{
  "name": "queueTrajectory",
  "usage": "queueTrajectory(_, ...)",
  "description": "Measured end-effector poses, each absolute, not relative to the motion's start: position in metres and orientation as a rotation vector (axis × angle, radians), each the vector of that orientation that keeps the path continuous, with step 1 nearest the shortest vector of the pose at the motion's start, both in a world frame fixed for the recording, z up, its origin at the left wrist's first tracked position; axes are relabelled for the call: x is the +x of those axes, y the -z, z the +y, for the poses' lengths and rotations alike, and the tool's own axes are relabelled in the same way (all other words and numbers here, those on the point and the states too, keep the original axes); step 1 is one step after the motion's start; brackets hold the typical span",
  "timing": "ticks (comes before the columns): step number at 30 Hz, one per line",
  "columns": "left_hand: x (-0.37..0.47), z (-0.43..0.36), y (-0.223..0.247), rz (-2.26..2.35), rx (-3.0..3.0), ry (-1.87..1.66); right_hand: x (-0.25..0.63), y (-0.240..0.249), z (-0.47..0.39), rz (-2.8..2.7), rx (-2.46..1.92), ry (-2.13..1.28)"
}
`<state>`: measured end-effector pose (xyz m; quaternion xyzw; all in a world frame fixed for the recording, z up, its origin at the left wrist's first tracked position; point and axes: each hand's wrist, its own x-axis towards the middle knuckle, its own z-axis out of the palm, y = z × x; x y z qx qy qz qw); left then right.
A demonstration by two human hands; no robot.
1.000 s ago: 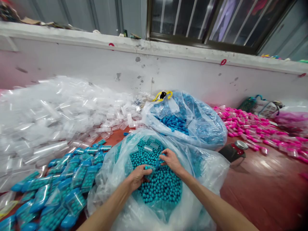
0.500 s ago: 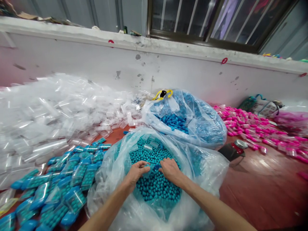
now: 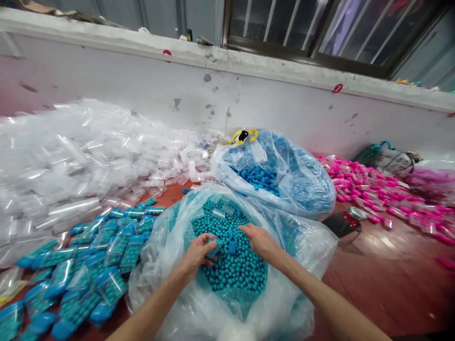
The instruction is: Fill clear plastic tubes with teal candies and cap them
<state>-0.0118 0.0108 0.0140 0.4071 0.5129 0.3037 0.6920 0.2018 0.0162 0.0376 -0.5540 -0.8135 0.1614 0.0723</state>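
Between the fingers and thumb of my left hand (image 3: 201, 253) is a small clear plastic container (image 3: 214, 245) that looks teal inside, partly covered by the fingers. My right hand (image 3: 262, 242) is over the right side of the bead heap, its fingers loosely stretched toward the left, with nothing visible in them. Just left of its fingertips, blue caps (image 3: 232, 247) show over the beads. Teal beads (image 3: 236, 274) fill the open translucent bag (image 3: 170, 289) under both hands. A few clear empty containers (image 3: 219, 213) lie on the beads at the back.
Filled bead containers with blue caps (image 3: 112, 289) are heaped at the left, before a large pile of clear containers (image 3: 78, 161). Behind stands a bag of blue caps (image 3: 309, 184). Pink-capped containers (image 3: 377, 189) and a dark jar with a silver lid (image 3: 344, 225) are at the right.
My hands have moved apart; the left has drawn slightly left with the container. Blue pieces by my right fingertips now show on the beads, away from the hand.
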Motion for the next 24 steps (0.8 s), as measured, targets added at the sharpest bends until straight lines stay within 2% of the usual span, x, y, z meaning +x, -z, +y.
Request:
queueTrajectory(4,-0.017,0.009,-0.009,1.115,0.930,-0.674,0.192,-0.031,0.017,-2.772,-1.391,-0.181)
queueTrajectory(8,-0.015,0.006,-0.009,1.107,0.964,-0.656,0.183,-0.022,0.025,-2.858,-1.339,-0.221)
queueTrajectory(13,-0.010,0.002,-0.009,1.162,0.997,-0.654,0.180,-0.020,0.023,-2.342,-1.530,-0.665)
queueTrajectory(17,-0.004,0.001,-0.007,1.152,1.023,-0.686,0.165,-0.017,0.015,-1.861,-1.394,-1.122)
queueTrajectory(24,0.002,-0.003,-0.004,1.018,1.016,-0.763,0.156,-0.017,0.003,-1.590,-1.271,-1.468)
